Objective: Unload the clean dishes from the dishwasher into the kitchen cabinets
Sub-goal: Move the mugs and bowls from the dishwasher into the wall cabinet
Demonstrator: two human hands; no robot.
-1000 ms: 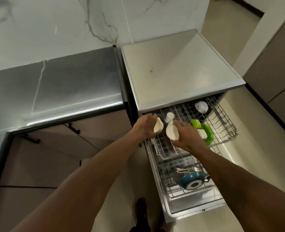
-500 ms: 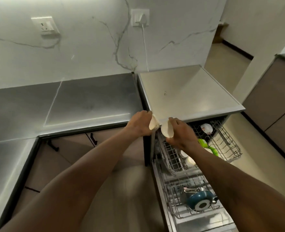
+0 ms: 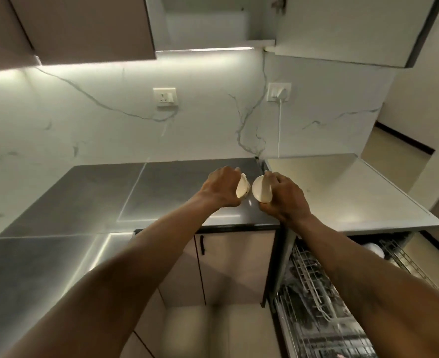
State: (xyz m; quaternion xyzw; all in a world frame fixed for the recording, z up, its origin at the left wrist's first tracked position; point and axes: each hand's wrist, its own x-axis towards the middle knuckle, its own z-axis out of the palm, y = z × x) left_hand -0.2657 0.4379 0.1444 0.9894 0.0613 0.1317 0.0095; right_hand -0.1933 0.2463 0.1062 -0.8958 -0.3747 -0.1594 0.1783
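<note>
A grey stone countertop (image 3: pixel 97 200) runs beneath a white veined marble backsplash (image 3: pixel 110 125), with an open white wall cupboard (image 3: pixel 205 27) overhead. Both bare forearms reach forward and upward, hands side by side above the counter's right end. The left hand (image 3: pixel 221 188) has its fingers curled round a small cream ceramic cup (image 3: pixel 243 189). The right hand (image 3: pixel 285 200) grips a second small cream cup (image 3: pixel 261 188), its round face turned toward the left hand. The two cups sit just apart. Low on the right, the open dishwasher's wire racks (image 3: pixel 314 293) are pulled out, a white bowl (image 3: pixel 374 250) in the upper one
</note>
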